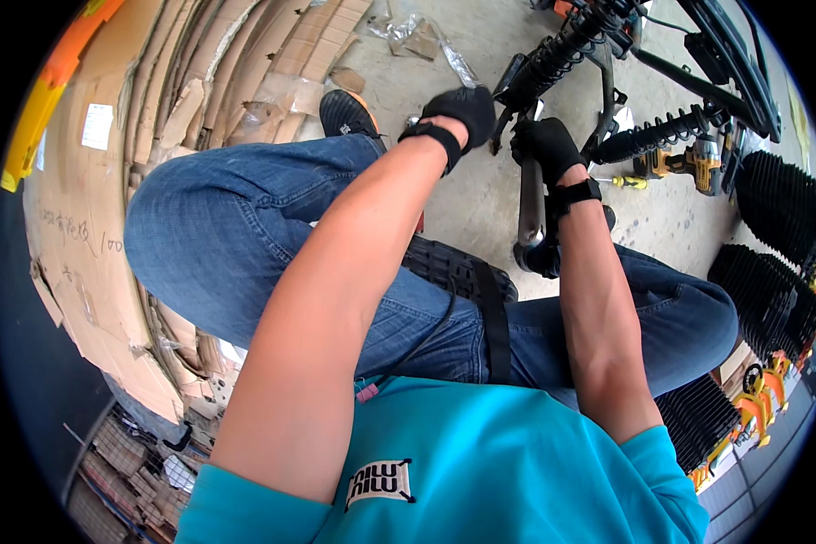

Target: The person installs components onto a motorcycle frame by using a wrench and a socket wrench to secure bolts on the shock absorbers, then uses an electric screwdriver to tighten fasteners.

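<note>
Bar (531,207) has its far part gripped in the gloved right hand (549,147).

The left hand (465,112) and right hand (550,148) wore black gloves (470,103); the spring shock (560,63) beyond them was black, the drill (698,163) to their right yellow-and-black, the jeans (218,204) below blue.

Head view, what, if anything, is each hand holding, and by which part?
The right hand appears closed around the grey metal bar near its far end. The left hand is curled by the upper shock absorber; whether it holds anything cannot be told.
</note>
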The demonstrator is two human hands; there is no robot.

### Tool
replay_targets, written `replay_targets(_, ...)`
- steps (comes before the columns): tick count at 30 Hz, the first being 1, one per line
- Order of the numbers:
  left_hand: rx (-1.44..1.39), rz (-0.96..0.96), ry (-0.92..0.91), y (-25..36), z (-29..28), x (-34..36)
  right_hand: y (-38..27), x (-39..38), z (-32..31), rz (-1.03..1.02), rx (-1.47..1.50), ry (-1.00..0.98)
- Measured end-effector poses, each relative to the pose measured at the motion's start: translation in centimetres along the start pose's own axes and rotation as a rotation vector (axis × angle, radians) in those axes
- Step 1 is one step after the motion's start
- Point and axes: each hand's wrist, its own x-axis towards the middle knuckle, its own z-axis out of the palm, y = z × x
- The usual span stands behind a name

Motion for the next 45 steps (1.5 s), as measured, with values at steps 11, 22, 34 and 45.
replay_targets(11, 0.041, -0.012, -0.015, -4.1, 8.8, -1.0, -0.2, -1.0, 0.3, 0.058, -0.002, 0.013)
replay_targets(22, -0.167, -0.137, 0.226, -5.5, 9.5, -0.5, -0.7, -0.8, -0.1, 0.066, 0.047, 0.009)
replay_targets(34, -0.106, -0.091, 0.207, 1.5, -2.2, -0.4, 0.0, 0.1, -0.7, 0.061, -0.046, -0.019)
replay_targets(45, 0.065, -0.022, 0.011, 3.3, -4.5, 1.9, -0.4, -0.4, -0.6, 0.035, -0.024, -0.031)
